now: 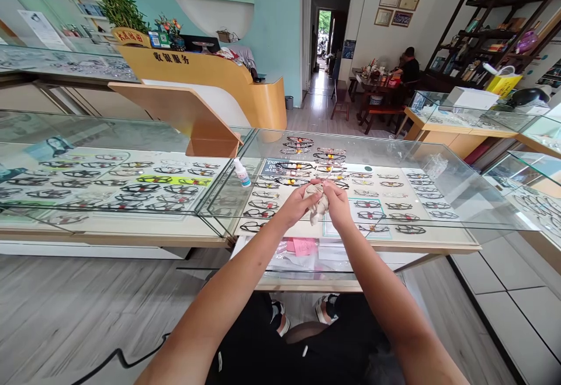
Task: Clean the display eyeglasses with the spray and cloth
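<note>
My left hand [297, 203] and my right hand [335, 200] meet in front of me above the glass display case [438, 207]. Both have their fingers closed on a crumpled beige cloth [319, 203], whose loose end hangs down between them. Whether anything is wrapped inside the cloth, I cannot make out. Beneath the glass, rows of eyeglasses [371, 215] lie on pale boards around my hands. A small white spray bottle [242, 172] with a blue label stands to the left of my hands on the glass top.
An open brown box [175, 110] rests on the left case. Below my forearms, a pulled-out drawer [258, 283] holds pink papers [302, 247] and plastic bags. A curved counter [263, 101] stands behind. Far back, a person [410, 68] sits at a wooden table [366, 84].
</note>
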{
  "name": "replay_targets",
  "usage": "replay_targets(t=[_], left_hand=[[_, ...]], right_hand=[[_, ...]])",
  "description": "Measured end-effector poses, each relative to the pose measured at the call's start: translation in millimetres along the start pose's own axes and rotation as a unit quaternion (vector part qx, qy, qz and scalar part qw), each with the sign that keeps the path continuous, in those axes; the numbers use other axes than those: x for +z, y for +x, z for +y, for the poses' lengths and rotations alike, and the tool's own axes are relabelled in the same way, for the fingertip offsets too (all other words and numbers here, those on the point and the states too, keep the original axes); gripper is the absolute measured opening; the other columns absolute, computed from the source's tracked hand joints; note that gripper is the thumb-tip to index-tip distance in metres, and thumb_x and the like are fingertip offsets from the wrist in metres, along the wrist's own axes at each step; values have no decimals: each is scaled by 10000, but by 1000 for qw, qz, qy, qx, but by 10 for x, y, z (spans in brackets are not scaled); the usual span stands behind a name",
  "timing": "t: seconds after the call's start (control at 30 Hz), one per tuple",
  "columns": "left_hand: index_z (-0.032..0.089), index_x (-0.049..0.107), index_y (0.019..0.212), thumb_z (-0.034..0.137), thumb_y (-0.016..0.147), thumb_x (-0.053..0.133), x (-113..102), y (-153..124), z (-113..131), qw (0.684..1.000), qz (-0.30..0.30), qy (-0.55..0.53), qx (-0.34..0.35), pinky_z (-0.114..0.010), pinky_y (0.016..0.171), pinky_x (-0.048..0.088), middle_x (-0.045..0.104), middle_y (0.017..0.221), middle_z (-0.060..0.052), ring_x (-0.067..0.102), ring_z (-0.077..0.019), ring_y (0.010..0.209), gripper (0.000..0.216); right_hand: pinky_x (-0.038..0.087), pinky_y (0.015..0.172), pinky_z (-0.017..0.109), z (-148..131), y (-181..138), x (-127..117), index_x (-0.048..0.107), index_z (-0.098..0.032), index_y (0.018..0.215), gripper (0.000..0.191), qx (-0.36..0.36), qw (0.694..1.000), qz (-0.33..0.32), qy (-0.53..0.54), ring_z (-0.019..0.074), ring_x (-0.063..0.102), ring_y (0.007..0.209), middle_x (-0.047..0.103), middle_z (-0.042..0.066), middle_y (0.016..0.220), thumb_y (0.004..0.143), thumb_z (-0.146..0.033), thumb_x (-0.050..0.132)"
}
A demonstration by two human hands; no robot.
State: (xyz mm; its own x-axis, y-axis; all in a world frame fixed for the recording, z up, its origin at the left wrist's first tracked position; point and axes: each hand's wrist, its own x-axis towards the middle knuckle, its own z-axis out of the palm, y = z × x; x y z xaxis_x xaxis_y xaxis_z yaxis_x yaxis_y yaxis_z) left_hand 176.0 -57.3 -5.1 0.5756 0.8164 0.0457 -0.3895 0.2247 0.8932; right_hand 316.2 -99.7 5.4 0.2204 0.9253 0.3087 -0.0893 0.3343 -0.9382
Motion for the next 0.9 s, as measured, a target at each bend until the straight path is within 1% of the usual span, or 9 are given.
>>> replay_targets(t=[0.1, 0.2, 0.3, 0.4, 0.47, 0.6, 0.67, 0.8, 0.9], left_hand=[[163, 745, 1204, 533, 728, 969, 17, 32, -45, 999, 36, -4, 18, -260, 748, 536, 747, 884, -24, 703, -159, 803, 644], [160, 774, 1073, 593, 739, 937, 6, 55, -78, 998, 57, -8, 12, -259, 700, 535, 724, 820, -21, 679, -154, 757, 571], [165, 783, 1007, 571, 715, 949, -25, 70, -105, 997, 79, -11, 2, -266, 713, 541, 731, 819, -20, 666, -153, 745, 527], [175, 797, 992, 537, 713, 943, -47, 79, -103, 993, 119, 12, 7, -266, 719, 519, 743, 833, -16, 663, -160, 761, 480], [184, 806, 1004, 523, 738, 919, -51, 82, -82, 988, 146, 38, 26, -276, 756, 514, 762, 873, -23, 679, -179, 814, 446], [201, 806, 1018, 519, 782, 878, -57, 87, -29, 977, 176, 84, 84, -291, 852, 509, 778, 944, -24, 684, -207, 938, 403], [210, 794, 1006, 537, 808, 860, -70, 81, -19, 972, 186, 107, 99, -280, 833, 492, 747, 895, -9, 658, -196, 920, 388], [227, 749, 934, 586, 855, 831, -93, 35, -10, 958, 211, 155, 115, -275, 766, 435, 622, 757, 7, 595, -190, 851, 377], [236, 697, 826, 578, 966, 714, -87, -7, 26, 936, 213, 221, 173, -298, 795, 411, 573, 756, -14, 552, -210, 836, 370]], right_hand=[[517, 1112, 435, 24, 4, 12, 870, -262, 905, 398, -17, 1000, -7, 6, 278, 685, 1154, 795, 69, 1110, 943, -609, 681], [531, 1098, 440, 69, 12, 6, 870, -260, 895, 381, -8, 1000, 17, 22, 282, 695, 1140, 798, 67, 1102, 911, -610, 722], [567, 1027, 425, 102, 16, -15, 879, -247, 914, 390, 27, 997, 40, 54, 282, 709, 1109, 802, 70, 1118, 879, -614, 751], [592, 912, 394, 91, 17, -57, 885, -244, 1005, 428, 53, 995, 44, 72, 259, 716, 1018, 815, 70, 1141, 888, -627, 735], [583, 850, 373, 66, 24, -93, 880, -246, 1047, 437, 56, 995, 49, 73, 237, 710, 954, 824, 68, 1168, 915, -625, 706], [540, 791, 356, 27, 59, -156, 860, -235, 1030, 425, 30, 995, 64, 71, 224, 698, 916, 831, 90, 1213, 955, -595, 646], [526, 781, 359, 22, 73, -170, 851, -231, 1023, 434, 21, 995, 62, 70, 228, 700, 914, 833, 99, 1199, 970, -594, 618], [515, 784, 365, 24, 77, -171, 847, -230, 1034, 451, 14, 996, 55, 71, 233, 707, 914, 838, 101, 1149, 985, -602, 596], [508, 778, 362, 16, 70, -168, 846, -234, 1056, 454, 8, 996, 59, 68, 231, 704, 903, 840, 95, 1113, 989, -605, 594]])
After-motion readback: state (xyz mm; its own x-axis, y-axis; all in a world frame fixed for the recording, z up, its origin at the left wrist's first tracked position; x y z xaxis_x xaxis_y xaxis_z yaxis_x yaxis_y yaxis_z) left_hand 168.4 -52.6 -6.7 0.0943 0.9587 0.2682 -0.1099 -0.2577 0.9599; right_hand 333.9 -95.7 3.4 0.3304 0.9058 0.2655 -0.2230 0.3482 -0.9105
